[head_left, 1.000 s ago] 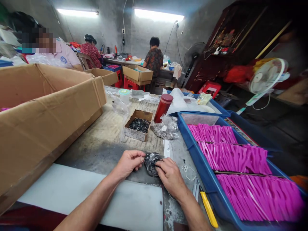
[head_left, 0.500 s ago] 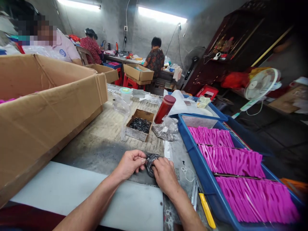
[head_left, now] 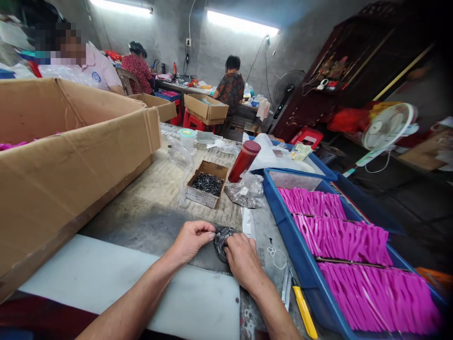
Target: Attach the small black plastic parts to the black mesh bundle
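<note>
A small, crumpled black plastic bag (head_left: 220, 242) lies between my hands on the dark-stained part of the worktable. The thumb and forefinger of my left hand (head_left: 194, 240) pinch its left edge. My right hand (head_left: 243, 255) is curled over the bag's right side, its fingertips partly hidden in the dark folds. What the bag contains cannot be made out. Just beyond my hands stands an open cardboard box (head_left: 201, 196) of small black metal pins. Beside that box rests a clear bag of small metal parts (head_left: 246, 191).
A large cardboard carton (head_left: 81, 156) stands at the left. At the right, a blue crate (head_left: 283, 222) holds rows of magenta strips (head_left: 343, 236). A yellow-handled tool (head_left: 304, 311) lies near it. A red flask (head_left: 244, 160) stands farther back. Several people sit beyond the table.
The whole view has shifted slightly to the right. Both hands stay at the black bag, and the left fingers have drawn together a little on its edge.
</note>
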`<state>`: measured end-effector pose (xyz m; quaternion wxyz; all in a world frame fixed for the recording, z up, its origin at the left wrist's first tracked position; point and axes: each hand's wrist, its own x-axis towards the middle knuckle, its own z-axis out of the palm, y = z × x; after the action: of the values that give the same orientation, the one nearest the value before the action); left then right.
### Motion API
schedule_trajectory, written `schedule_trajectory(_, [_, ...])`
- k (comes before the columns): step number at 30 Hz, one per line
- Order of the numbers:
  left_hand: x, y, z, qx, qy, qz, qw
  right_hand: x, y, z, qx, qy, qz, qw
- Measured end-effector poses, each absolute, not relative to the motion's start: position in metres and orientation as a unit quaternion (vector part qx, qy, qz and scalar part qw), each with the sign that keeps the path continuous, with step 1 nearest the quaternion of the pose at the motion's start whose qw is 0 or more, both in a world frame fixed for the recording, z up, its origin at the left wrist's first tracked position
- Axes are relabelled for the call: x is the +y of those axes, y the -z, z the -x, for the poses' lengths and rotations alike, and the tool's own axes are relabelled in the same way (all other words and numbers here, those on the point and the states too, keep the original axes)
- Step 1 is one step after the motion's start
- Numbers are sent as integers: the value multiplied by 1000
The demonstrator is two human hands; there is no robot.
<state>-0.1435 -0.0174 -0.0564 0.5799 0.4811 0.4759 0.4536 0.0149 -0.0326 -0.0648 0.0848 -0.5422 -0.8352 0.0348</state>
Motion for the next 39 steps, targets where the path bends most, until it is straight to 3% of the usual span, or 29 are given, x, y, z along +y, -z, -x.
schedule_trajectory(7, [-17,57,144,479,-451,-487,574,-34,66,-19,-836,-36,537,103])
schedule_trajectory(21, [-17,57,142,458,-441,-469,613,-33,71,-25,-761,-198,533,312])
schedule_trajectory(39, [-25,54,132,398,-452,-459,653,-39,74,-20,-584,-334,556,488])
